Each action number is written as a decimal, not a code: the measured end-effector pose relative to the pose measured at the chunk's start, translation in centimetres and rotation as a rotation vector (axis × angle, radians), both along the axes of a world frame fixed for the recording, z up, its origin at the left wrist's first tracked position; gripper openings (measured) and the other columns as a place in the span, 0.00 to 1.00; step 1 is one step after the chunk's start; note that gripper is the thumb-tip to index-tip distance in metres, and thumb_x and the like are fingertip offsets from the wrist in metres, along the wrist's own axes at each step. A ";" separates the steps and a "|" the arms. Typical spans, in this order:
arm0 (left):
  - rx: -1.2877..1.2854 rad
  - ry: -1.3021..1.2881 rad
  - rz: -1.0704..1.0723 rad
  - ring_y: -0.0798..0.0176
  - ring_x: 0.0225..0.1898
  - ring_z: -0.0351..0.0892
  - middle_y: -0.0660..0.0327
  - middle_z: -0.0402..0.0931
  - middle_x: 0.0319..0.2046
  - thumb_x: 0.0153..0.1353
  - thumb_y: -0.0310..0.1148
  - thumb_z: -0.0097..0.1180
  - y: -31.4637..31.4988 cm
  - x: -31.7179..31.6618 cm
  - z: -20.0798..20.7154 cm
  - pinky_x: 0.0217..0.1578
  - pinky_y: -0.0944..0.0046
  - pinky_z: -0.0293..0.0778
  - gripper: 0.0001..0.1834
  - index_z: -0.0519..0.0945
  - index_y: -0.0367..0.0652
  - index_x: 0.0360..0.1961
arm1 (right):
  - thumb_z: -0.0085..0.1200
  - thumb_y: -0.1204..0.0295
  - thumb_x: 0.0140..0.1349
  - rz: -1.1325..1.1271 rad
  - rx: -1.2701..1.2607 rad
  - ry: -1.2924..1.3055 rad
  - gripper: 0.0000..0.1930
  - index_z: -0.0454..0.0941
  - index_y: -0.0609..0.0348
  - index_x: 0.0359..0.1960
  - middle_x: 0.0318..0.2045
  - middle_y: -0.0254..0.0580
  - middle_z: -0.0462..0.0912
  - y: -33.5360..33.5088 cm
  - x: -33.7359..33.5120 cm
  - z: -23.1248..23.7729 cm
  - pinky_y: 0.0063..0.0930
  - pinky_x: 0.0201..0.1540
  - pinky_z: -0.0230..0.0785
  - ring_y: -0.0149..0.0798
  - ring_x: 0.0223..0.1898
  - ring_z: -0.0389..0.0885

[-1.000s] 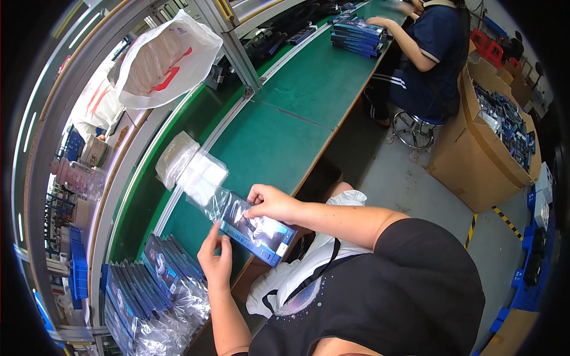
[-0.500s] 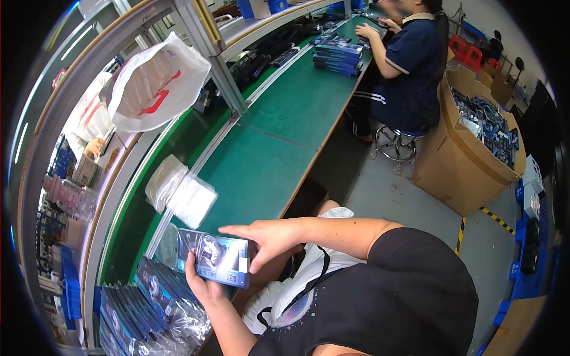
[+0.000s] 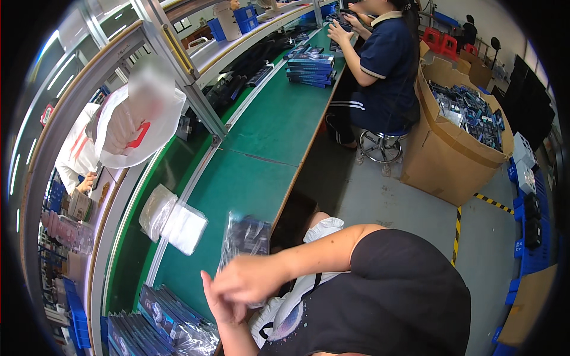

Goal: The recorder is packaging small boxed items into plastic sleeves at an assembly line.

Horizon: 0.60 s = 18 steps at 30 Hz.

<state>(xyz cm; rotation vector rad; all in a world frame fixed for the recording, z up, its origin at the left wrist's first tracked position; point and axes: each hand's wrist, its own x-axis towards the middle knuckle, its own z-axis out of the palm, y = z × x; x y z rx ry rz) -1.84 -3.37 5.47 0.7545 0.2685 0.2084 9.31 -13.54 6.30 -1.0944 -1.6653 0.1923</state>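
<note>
A flat, dark printed box in a clear plastic bag [image 3: 246,236] lies tilted over the near edge of the green bench. My right hand [image 3: 252,280], slightly blurred, covers its lower end with the fingers curled in against the bag. My left hand [image 3: 227,310] is close below, thumb raised and apart; its other fingers are hidden behind the right hand. Beside it stand rows of similar flat blue boxes [image 3: 139,332], some in crinkled clear plastic [image 3: 199,339]. A stack of clear bags [image 3: 185,229] lies on the bench just beyond my hands.
The green bench [image 3: 249,133] runs away from me. A stack of boxes [image 3: 310,70] stands near a seated co-worker [image 3: 386,65] in dark blue. On the right is a large carton [image 3: 442,163] full of boxes. A white bag [image 3: 139,127] hangs by the metal frame [image 3: 184,56].
The box has swung rightward and away from me, and a dark side now shows instead of its bright picture. My right hand has come down over my left.
</note>
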 end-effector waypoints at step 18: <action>1.954 1.231 0.640 0.42 0.68 0.45 0.43 0.53 0.64 0.56 0.37 0.58 7.2 -6.1 1.2 0.66 0.47 0.44 0.34 0.61 0.35 0.62 | 0.54 0.72 0.60 -0.544 0.023 0.346 0.11 0.76 0.60 0.43 0.33 0.38 0.78 -4.4 11.5 -3.6 0.23 0.33 0.69 0.30 0.33 0.77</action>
